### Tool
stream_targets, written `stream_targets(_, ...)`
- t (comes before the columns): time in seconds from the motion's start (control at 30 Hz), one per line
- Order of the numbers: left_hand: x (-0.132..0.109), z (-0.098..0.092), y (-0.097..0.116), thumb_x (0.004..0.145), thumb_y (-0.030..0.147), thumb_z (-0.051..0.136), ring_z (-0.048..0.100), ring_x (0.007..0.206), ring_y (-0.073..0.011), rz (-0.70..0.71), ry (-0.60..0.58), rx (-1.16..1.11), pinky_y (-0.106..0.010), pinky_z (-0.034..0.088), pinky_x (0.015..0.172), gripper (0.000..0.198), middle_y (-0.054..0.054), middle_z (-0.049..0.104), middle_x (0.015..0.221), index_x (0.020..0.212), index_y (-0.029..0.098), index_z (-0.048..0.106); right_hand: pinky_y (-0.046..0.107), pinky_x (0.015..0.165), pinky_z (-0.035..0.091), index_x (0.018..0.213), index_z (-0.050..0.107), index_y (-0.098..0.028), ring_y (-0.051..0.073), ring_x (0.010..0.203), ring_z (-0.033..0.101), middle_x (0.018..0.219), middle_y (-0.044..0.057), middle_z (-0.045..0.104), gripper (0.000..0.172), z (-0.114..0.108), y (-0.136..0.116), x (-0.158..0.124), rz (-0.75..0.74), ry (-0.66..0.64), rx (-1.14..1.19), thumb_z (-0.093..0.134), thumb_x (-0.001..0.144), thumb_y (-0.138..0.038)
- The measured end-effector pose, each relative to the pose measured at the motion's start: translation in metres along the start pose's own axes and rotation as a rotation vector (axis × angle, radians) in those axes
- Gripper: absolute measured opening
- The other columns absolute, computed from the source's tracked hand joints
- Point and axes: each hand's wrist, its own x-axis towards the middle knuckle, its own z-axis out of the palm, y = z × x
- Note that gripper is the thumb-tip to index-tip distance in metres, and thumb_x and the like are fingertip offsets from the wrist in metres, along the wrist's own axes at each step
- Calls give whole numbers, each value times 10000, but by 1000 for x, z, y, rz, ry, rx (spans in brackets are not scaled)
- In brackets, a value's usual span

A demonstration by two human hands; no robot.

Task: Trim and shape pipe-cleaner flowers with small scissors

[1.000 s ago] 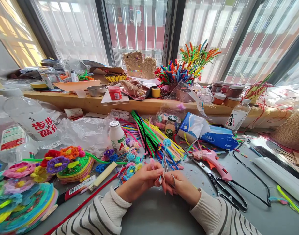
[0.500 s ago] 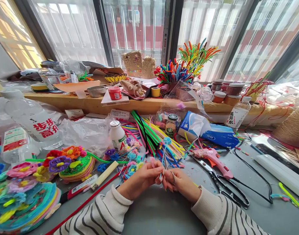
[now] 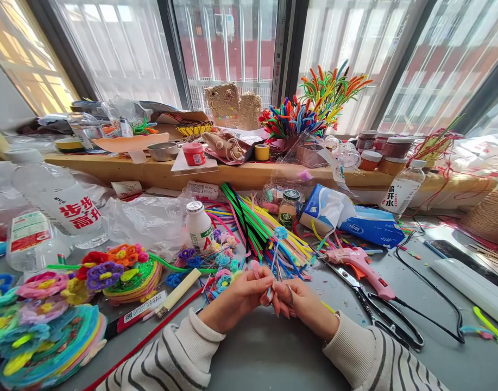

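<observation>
My left hand [image 3: 251, 293] is closed, thumb and fingers pinching a light blue pipe-cleaner stem. A fluffy blue tuft [image 3: 280, 233] shows just above, apparently at the stem's upper end. Beside its fingertips is a small pink fuzzy piece [image 3: 255, 265]; whether it is held, I cannot tell. Fingers of my right hand [image 3: 301, 304] are curled round slim metal scissors [image 3: 277, 259], blades pointing up next to the stem, a handle loop at the fingers. Both hands meet over the table. Small pipe-cleaner flowers [image 3: 223, 282] lie just beyond my left hand.
Loose pipe cleaners [image 3: 252, 228] spread behind my hands. To the right lie large scissors [image 3: 371, 309] and a pink glue gun [image 3: 371, 274] with its cord. At left are flower-covered discs [image 3: 69, 347], a utility knife [image 3: 138, 315] and a water bottle [image 3: 57, 201]. A white bottle [image 3: 199, 228] stands centre-left.
The whole scene has shifted slightly right in view as the camera turned a little. Both hands keep nearly the same pose and hold.
</observation>
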Motion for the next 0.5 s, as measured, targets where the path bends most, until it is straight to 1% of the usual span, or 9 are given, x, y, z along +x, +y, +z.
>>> stream_targets(0.1, 1, 0, 0, 653, 319, 582, 476, 498, -109, 8, -17, -10, -248, 301, 558, 232, 24, 483, 483, 588, 161, 425, 206, 404, 290, 485, 510, -155, 66, 369, 298, 386, -40, 358, 565, 1, 1, 0, -23, 22, 18, 308, 719, -627)
stream_targets(0.2, 1, 1, 0, 630, 306, 598, 451, 473, -94, 20, -14, -25, -244, 297, 544, 227, 26, 479, 471, 569, 155, 439, 211, 417, 294, 464, 502, -153, 62, 360, 283, 378, -47, 343, 568, 1, 0, 0, -43, 24, 19, 317, 715, -628)
stream_targets(0.3, 0, 2, 1, 644, 301, 580, 470, 496, -106, 29, -9, -9, -252, 307, 562, 206, 25, 475, 472, 575, 153, 454, 213, 429, 292, 446, 475, -146, 60, 364, 290, 383, -49, 335, 575, 1, -1, 1, -60, 30, -1, 318, 711, -632)
stream_targets(0.4, -1, 3, 3, 672, 300, 551, 479, 530, -116, 45, 0, 27, -257, 313, 576, 190, 20, 477, 504, 595, 153, 460, 208, 435, 283, 456, 471, -139, 63, 376, 313, 386, -48, 333, 577, -1, 1, 0, -67, 55, -74, 305, 729, -619)
stream_targets(0.5, -1, 5, 5, 681, 274, 550, 425, 532, -91, 108, 58, 75, -240, 305, 569, 180, 21, 470, 543, 585, 145, 468, 202, 448, 275, 467, 482, -133, 67, 409, 340, 412, -39, 358, 555, -3, 4, -3, -104, 71, -204, 316, 760, -574)
